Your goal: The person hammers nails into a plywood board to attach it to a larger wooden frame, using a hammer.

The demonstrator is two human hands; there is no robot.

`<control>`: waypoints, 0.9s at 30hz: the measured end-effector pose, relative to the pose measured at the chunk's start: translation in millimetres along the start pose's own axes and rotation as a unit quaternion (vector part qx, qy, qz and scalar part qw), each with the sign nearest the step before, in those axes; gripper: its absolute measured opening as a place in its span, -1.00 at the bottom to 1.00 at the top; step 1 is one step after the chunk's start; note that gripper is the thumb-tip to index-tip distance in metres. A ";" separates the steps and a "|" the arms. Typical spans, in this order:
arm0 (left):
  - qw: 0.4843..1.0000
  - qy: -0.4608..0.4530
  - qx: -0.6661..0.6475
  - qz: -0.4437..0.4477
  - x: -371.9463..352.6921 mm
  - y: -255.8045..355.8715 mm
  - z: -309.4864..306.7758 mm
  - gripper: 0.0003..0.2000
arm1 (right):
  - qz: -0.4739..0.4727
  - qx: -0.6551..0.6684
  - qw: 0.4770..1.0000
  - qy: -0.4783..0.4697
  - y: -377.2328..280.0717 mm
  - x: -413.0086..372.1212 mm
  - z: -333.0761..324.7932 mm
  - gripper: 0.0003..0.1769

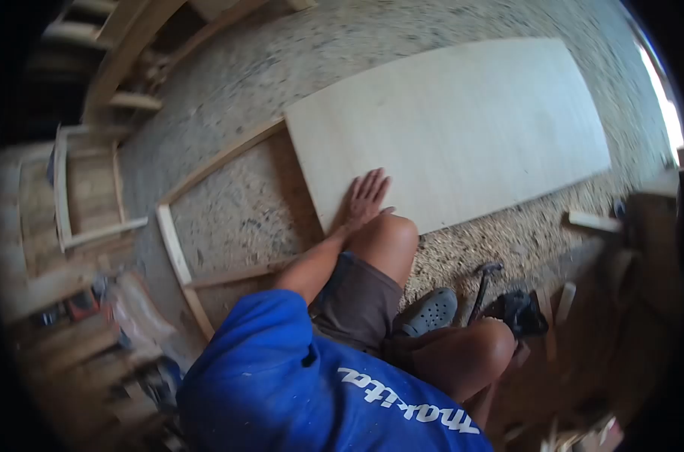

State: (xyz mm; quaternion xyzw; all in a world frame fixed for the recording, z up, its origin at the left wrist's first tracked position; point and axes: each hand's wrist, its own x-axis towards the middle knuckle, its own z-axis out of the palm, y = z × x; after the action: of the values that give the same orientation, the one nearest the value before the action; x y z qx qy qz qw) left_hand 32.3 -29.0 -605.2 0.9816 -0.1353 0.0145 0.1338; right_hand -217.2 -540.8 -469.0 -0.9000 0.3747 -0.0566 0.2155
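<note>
My left hand [369, 197] lies flat on a pale plywood sheet [462, 120], fingers spread, close to the sheet's near left corner. Under the sheet is a wooden frame [175, 245], whose bare end sticks out to the left. My right arm is mostly hidden behind my body and bent knee. A dim patch beside that knee may be part of my right hand [520, 352], but its fingers cannot be made out. Close to it are a hammer [483, 290] and a black plastic bag [521, 313].
A grey clog [430, 312] is on my foot, between the sheet and my knee. Wood shavings cover parts of the rough floor [229, 98]. A smaller wooden frame [65, 188] stands at the left. A short wood offcut [594, 221] lies at the right, near more scraps.
</note>
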 end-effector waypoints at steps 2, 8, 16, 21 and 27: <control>0.999 -0.003 -0.009 -0.031 -5.3 5.2 4.0 -0.12 | 0.093 -0.009 0.995 0.044 134.6 37.0 11.7 -0.62; 0.993 0.006 -0.093 -0.065 -8.2 14.2 -1.3 -0.17 | 0.006 0.057 0.998 -0.039 68.0 127.8 48.4 -0.59; 0.997 0.035 -0.042 -0.047 -6.1 6.8 29.1 -0.08 | -0.084 0.040 0.989 -0.115 17.8 151.6 71.6 -0.61; 0.997 0.063 -0.036 -0.026 -5.8 3.4 33.9 0.00 | -0.132 0.023 0.978 -0.161 2.7 156.4 82.3 -0.62; 0.996 0.048 -0.068 -0.044 -4.3 6.8 30.4 -0.03 | -0.188 -0.011 0.962 -0.197 -6.6 172.0 77.6 -0.63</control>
State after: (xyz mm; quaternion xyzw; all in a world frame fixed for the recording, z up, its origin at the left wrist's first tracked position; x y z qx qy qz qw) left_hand 26.1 -42.3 -633.1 0.9733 -0.0864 0.0469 0.2073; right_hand -69.9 -630.0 -546.3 -0.9499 0.1493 0.0861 0.2608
